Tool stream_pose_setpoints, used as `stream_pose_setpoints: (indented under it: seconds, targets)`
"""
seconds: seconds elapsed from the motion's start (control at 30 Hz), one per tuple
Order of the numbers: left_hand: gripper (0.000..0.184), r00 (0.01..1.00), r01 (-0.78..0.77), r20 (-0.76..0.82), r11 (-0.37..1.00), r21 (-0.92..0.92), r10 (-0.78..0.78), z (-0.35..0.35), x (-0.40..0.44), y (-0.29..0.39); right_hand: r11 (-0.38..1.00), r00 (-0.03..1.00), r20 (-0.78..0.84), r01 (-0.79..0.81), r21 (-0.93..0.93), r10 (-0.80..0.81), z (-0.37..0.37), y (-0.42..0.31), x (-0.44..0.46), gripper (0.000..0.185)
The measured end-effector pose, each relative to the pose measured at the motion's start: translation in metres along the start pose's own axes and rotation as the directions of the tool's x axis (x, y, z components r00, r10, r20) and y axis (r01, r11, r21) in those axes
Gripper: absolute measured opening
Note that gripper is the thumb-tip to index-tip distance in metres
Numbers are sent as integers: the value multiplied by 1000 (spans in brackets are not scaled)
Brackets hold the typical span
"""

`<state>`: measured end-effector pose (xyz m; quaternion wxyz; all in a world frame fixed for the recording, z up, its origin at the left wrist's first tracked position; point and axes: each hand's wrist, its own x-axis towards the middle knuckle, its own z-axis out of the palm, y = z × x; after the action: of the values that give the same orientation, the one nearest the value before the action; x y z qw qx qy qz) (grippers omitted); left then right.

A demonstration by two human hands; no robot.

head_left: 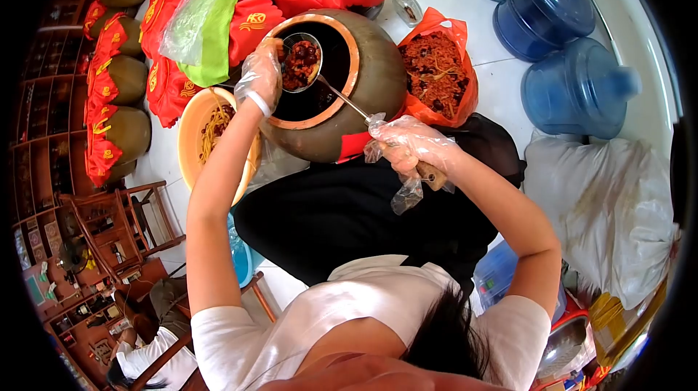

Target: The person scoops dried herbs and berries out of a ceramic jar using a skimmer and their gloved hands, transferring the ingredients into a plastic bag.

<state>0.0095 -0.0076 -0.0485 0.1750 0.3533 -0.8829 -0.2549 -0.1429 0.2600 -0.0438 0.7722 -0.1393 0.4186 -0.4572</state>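
A wide brown jar (382, 64) with an orange rim and dark inside stands before me. My right hand (418, 149), in a clear plastic glove, is wrapped round the wooden handle of a strainer ladle (301, 62). The ladle's round bowl is over the jar's mouth and holds dark red fruit-like pieces. My left hand (260, 74), gloved too, is at the bowl's left edge with its fingers bent; what they grip is too small to tell. A red bag of reddish shredded stuff (436, 71) sits right of the jar. A yellow basin (190, 140) with pale strips is at the left.
Jars with red cloth covers (120, 78) line the left. Blue water bottles (574, 89) and a white sack (603, 209) are at the right. A small glass jar (407, 9) stands behind. Another person (163, 354) is at the lower left, near a wooden chair (116, 227).
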Motion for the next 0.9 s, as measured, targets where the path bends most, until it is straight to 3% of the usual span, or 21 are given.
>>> stream_pose_setpoints:
  seconds: [0.07, 0.13, 0.17, 0.2, 0.23, 0.27, 0.33, 0.37, 0.4, 0.43, 0.47, 0.5, 0.53, 0.6, 0.73, 0.8, 0.87, 0.9]
  targets:
    - [37, 998, -52, 20, 998, 33, 52, 1, -2, 4, 999, 999, 30, -20, 42, 19, -4, 4, 3, 27]
    - [40, 989, -146, -25, 983, -111, 144, 21, 3, -23, 996, 998, 54, -40, 84, 35, -6, 5, 5, 26]
    - [40, 992, 111, 78, 984, -143, -100, 22, 5, -28, 996, 998, 56, -32, 84, 28, -7, 5, 5, 26]
    - [40, 924, 361, 186, 921, -147, -333, 14, 7, -12, 996, 998, 58, -25, 84, 20, -7, 6, 6, 27]
    - [37, 957, 87, 218, 905, 416, -192, -1, 7, 5, 996, 998, 57, -25, 84, 21, -7, 6, 6, 27]
    - [37, 957, 86, 220, 906, 415, -191, -3, 8, -6, 999, 999, 48, 23, 38, -25, -7, 6, 7, 27]
    - [33, 959, -237, 244, 878, 415, 144, -9, 11, -20, 997, 997, 39, 72, -11, -72, -7, 7, 8, 28]
    - [32, 970, -16, 240, 974, 224, -39, -6, 13, -24, 997, 996, 51, 75, 9, -76, -9, 8, 9, 29]
    - [32, 948, 220, 229, 975, 28, -220, -6, 14, -16, 996, 995, 59, 78, 29, -80, -8, 8, 7, 30]
    - [33, 962, -55, 274, 992, 117, 22, -9, 17, -20, 996, 996, 41, 82, 30, -83, -7, 7, 5, 30]
    - [33, 906, -332, 335, 925, 185, 258, -8, 19, -19, 997, 1000, 20, 18, 82, -19, -2, 4, 4, 26]
    - [35, 945, 124, 305, 992, 0, -118, -6, 16, 15, 989, 999, 0, -45, 138, 45, 2, 2, 4, 23]
    - [38, 870, -420, 342, 898, 135, 355, -10, 21, 13, 995, 999, -30, 16, 95, -13, 1, 8, 9, 25]
    - [36, 927, -167, 350, 983, 71, 133, 3, 19, 30, 980, 994, 97, -69, 189, 51, -5, 9, 9, 25]
    - [27, 863, -449, 341, 877, 173, 374, 30, 26, 12, 980, 991, 88, 88, 180, -105, 3, 12, 2, 26]
    - [27, 836, -527, 329, 809, 259, 439, 40, 32, 0, 951, 973, 164, 113, 289, -166, -4, 23, 17, 26]
    - [27, 808, -572, 347, 774, 271, 476, 38, 32, 3, 963, 951, 170, 237, 132, -257, -11, 33, 25, 32]
    - [26, 787, -608, 340, 741, 285, 514, 39, 34, -5, 949, 952, 146, 238, 205, -270, -1, 35, 22, 26]
